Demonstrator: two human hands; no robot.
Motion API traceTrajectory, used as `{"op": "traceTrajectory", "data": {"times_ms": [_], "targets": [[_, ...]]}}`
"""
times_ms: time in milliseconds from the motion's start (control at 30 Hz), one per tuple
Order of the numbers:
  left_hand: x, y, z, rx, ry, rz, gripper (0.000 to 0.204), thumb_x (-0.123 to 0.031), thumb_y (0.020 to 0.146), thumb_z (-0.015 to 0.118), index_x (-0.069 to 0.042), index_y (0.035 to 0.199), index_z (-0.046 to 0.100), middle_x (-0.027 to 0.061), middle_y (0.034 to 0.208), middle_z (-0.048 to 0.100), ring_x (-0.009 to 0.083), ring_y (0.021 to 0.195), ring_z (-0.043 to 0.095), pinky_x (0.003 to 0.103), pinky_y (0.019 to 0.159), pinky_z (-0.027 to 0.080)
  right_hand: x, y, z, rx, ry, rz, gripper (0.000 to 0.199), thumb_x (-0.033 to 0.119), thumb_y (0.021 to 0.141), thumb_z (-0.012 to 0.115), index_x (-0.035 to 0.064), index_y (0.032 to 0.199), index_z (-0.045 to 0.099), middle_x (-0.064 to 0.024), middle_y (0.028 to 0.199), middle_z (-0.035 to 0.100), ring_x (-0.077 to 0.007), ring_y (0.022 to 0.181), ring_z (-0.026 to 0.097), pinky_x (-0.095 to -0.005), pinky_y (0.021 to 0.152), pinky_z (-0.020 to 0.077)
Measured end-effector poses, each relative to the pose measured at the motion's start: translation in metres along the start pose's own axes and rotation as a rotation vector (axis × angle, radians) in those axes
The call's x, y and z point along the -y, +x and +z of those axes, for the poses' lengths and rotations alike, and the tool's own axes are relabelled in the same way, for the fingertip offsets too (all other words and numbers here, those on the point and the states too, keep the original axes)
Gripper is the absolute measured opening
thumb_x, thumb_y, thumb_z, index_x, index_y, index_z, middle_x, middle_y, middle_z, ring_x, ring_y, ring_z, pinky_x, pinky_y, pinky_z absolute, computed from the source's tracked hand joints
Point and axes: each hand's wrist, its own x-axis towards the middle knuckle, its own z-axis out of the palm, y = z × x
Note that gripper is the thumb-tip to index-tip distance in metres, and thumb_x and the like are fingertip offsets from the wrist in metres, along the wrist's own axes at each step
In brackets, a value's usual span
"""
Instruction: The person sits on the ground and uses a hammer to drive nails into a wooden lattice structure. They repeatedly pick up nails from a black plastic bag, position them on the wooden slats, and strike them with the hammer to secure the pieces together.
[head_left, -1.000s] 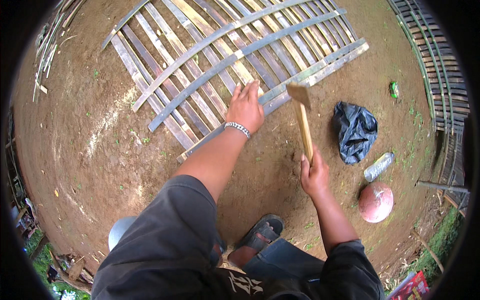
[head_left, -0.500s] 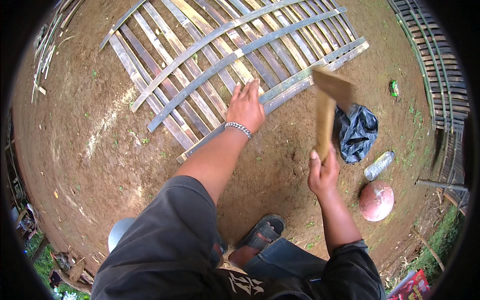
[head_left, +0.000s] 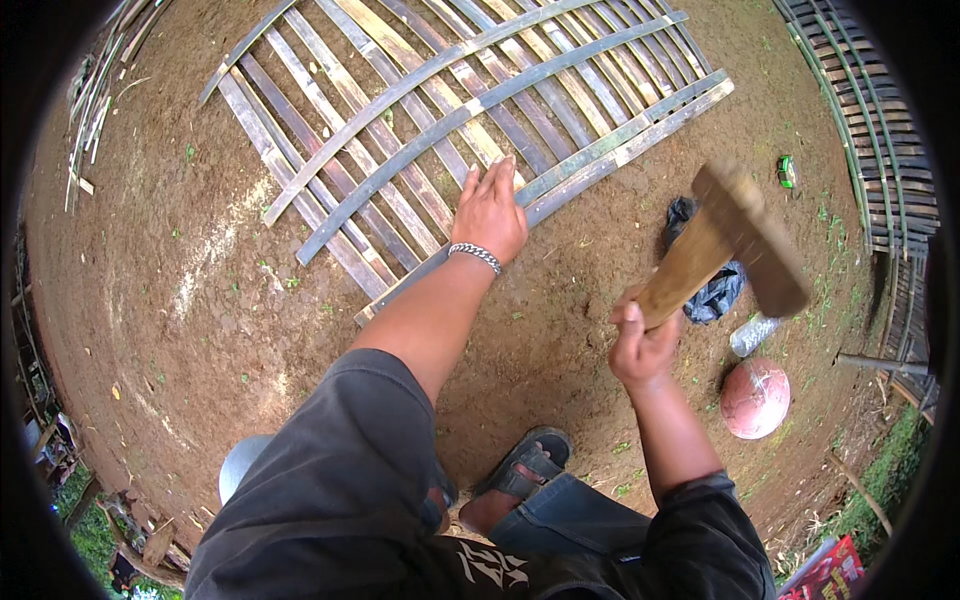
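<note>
A lattice panel of split bamboo slats (head_left: 420, 130) lies flat on bare brown earth. My left hand (head_left: 490, 212), with a metal bracelet at the wrist, presses flat on the panel's near edge, fingers spread over the slats. My right hand (head_left: 640, 345) grips the wooden handle of a hammer-like tool (head_left: 735, 235), raised off the ground to the right of the panel; its head is blurred and tilted up and to the right.
A dark plastic bag (head_left: 712, 290), a clear bottle (head_left: 752, 335) and a pinkish ball (head_left: 755, 398) lie on the ground at right. More bamboo panels (head_left: 870, 130) stand at the far right. My sandalled foot (head_left: 525, 470) rests below; a grey round object (head_left: 240, 465) sits lower left.
My right hand has swung the tool up and to the right, away from the panel's edge. My left hand stays pressed on the slats.
</note>
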Motion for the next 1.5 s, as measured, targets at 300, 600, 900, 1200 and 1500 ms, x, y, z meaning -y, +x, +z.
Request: {"op": "traceTrajectory", "data": {"times_ms": [300, 600, 900, 1200, 1500], "targets": [[-0.002, 0.002, 0.002, -0.031, -0.038, 0.015, 0.064, -0.006, 0.09, 0.051, 0.002, 0.151, 0.037, 0.0202, 0.148, 0.057, 0.0293, 0.14, 0.052, 0.047, 0.127, 0.027, -0.036, -0.041, -0.051, 0.385, -0.42, 0.474, 0.045, 0.017, 0.099, 0.065, 0.009, 0.142, 0.054, -0.0284, 0.121, 0.067, -0.0473, 0.107, 0.067, -0.0518, 0.092, 0.0547], [0.008, 0.003, 0.003, -0.027, -0.135, 0.083, 0.065, -0.004, 0.091, 0.05, -0.001, 0.154, 0.036, 0.0199, 0.149, 0.056, 0.033, 0.141, 0.051, 0.049, 0.129, 0.023, -0.121, -0.202, -0.142, 0.275, -0.711, 0.328, 0.073, 0.01, 0.09, 0.07, 0.0113, 0.155, 0.036, -0.0223, 0.124, 0.052, -0.0462, 0.109, 0.059, -0.0517, 0.09, 0.0538], [-0.003, -0.081, -0.065, 0.053, -0.059, -0.076, 0.065, -0.002, 0.093, 0.051, -0.001, 0.156, 0.034, 0.0292, 0.149, 0.052, 0.0408, 0.14, 0.05, 0.054, 0.127, 0.02, -0.108, -0.189, -0.135, 0.073, -0.691, 0.194, 0.067, 0.019, 0.087, 0.074, 0.0129, 0.149, 0.049, -0.0197, 0.129, 0.054, -0.0407, 0.122, 0.052, -0.0523, 0.107, 0.0406], [-0.008, -0.26, -0.131, 0.728, -0.03, -0.288, 0.023, -0.023, 0.096, 0.06, -0.006, 0.107, 0.071, 0.0213, 0.103, 0.073, 0.0408, 0.101, 0.07, 0.047, 0.09, 0.054, -0.093, 0.025, -0.132, -0.189, -0.451, 0.022, 0.03, -0.001, 0.082, 0.063, 0.0045, 0.111, 0.069, -0.0185, 0.117, 0.067, -0.0387, 0.114, 0.064, -0.0477, 0.1, 0.0518], [-0.022, -0.303, -0.142, 0.798, -0.009, -0.458, 0.032, -0.036, 0.097, 0.066, -0.008, 0.112, 0.072, 0.0216, 0.105, 0.075, 0.0381, 0.098, 0.072, 0.046, 0.087, 0.056, -0.15, 0.077, -0.073, 0.019, 0.04, 0.176, 0.034, 0.017, 0.096, 0.05, 0.0067, 0.122, 0.07, -0.0258, 0.123, 0.069, -0.041, 0.117, 0.065, -0.0451, 0.103, 0.0504]]}}
